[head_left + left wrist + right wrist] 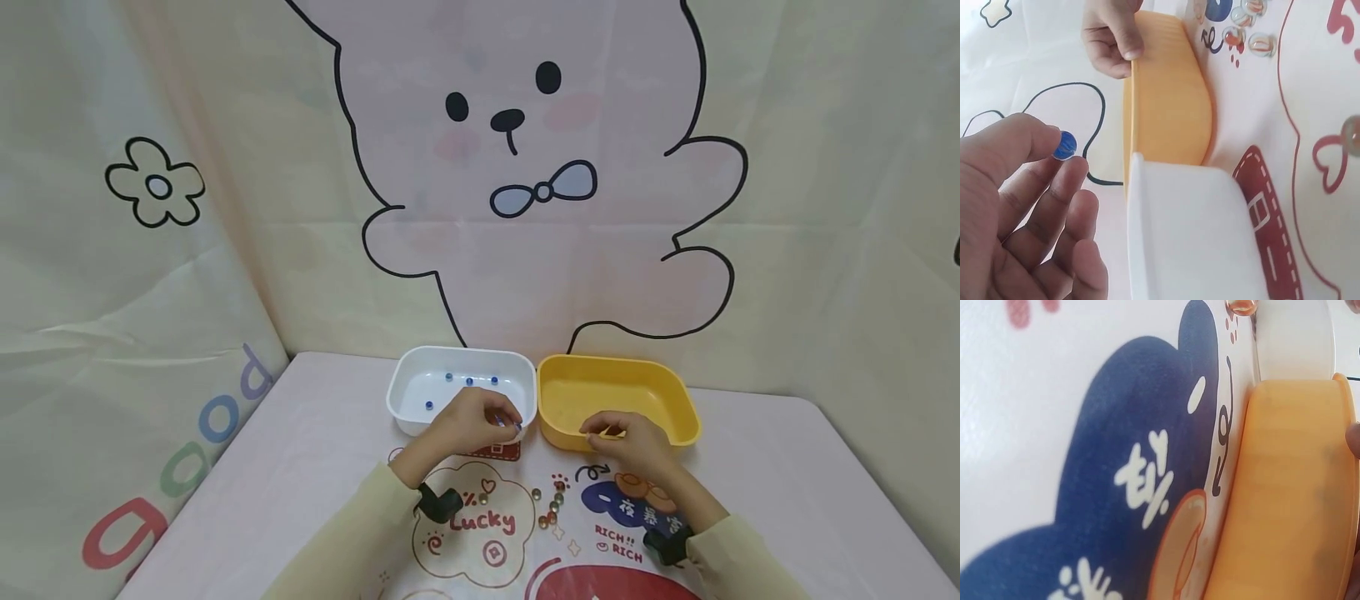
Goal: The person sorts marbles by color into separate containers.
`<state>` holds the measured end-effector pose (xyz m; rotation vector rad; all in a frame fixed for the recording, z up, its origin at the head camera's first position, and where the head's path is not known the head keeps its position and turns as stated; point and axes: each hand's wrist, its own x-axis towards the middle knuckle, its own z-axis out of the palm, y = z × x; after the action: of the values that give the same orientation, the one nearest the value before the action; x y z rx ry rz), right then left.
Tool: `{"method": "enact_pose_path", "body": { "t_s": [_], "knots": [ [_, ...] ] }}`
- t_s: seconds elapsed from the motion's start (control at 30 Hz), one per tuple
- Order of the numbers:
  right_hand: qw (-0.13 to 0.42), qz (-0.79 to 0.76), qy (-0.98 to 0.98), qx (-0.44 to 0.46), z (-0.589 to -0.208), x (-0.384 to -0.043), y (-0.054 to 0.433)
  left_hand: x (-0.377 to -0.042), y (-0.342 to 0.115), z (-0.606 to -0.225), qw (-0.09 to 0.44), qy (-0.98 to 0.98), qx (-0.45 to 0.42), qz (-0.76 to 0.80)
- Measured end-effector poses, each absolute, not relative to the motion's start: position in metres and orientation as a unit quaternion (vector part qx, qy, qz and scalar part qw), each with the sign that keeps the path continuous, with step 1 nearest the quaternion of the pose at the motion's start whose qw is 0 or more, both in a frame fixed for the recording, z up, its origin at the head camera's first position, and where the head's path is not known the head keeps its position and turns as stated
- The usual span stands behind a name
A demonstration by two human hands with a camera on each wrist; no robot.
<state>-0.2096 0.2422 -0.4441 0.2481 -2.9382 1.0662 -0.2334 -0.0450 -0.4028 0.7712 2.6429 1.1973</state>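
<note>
- One blue marble (pixel 1065 145) sits between the thumb and fingertips of the left hand (pixel 474 423), which pinch it near the white bin's near right corner; the other fingers are loosely bent.
- Four more blue marbles (pixel 469 382) lie apart on the floor of the white bin (pixel 464 354), three toward the far side and one nearer, to the left.
- The right hand (pixel 636 442) grips the near rim of the yellow bin (pixel 615 379), its thumb against the edge and its fingers curled.
- The yellow bin stands just right of the white one, both toward the far edge of the table (pixel 337 442).
- Several clear marbles with coloured swirls (pixel 543 522) lie on the tabletop, nearer than the bins; most form a loose group, and one rests to the left by the "Lucky" print (pixel 483 523).
- Black wrist straps (pixel 440 504) circle both wrists, just beyond pale yellow sleeves (pixel 352 521).
- On the far side hangs a backdrop with an outlined bear (pixel 525 275); a flower drawing (pixel 158 185) is at left.
</note>
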Motion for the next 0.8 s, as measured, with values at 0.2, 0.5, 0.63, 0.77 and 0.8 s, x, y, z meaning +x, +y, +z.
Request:
{"method": "enact_pose_path", "body": {
  "t_s": [0.2,0.5,0.63,0.77,0.8],
  "knots": [
    [0.005,0.335,-0.938,0.084,-0.445,-0.211,0.244,-0.238,-0.050,-0.395,0.058,0.885,0.249,0.390],
    [0.006,0.335,-0.939,0.080,-0.447,-0.212,0.244,-0.248,-0.055,-0.390,0.057,0.881,0.253,0.395],
    [0.000,0.338,-0.938,0.074,-0.446,-0.211,0.244,-0.251,-0.058,-0.388,0.058,0.879,0.248,0.403],
    [0.002,0.337,-0.938,0.075,-0.444,-0.210,0.243,-0.256,-0.062,-0.389,0.049,0.877,0.240,0.412],
    [0.003,0.337,-0.938,0.077,-0.444,-0.210,0.243,-0.258,-0.063,-0.389,0.048,0.876,0.240,0.415]
  ]
}}
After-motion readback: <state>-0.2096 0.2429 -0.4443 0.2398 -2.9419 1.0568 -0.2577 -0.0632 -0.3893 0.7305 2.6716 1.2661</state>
